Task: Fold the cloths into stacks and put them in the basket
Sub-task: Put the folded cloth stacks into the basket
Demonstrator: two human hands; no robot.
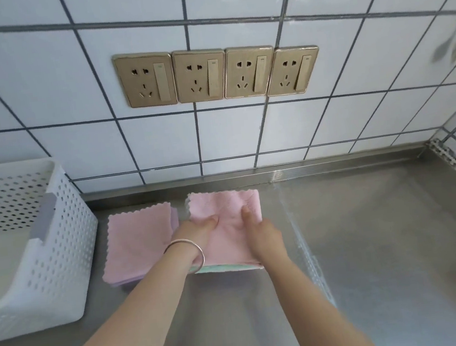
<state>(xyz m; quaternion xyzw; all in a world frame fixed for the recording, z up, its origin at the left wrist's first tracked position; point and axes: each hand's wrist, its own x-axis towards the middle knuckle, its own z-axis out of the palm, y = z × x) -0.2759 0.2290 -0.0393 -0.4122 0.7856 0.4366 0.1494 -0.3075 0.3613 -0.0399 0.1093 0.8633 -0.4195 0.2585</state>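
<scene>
Behind the steel table (374, 255) runs a white tiled wall (37, 81) with four gold sockets (217, 73), and the white perforated basket (44, 253) sits at your left, open side up. Two cloth stacks lie just beside each other: a pink stack (138, 244) near the basket, and a pink-topped stack (225, 210) over green layers. Both forearms reach straight forward; your left hand (200, 233) and right hand (260, 232) press flat on that second stack, fingers (246, 211) loosely together, gripping nothing.
</scene>
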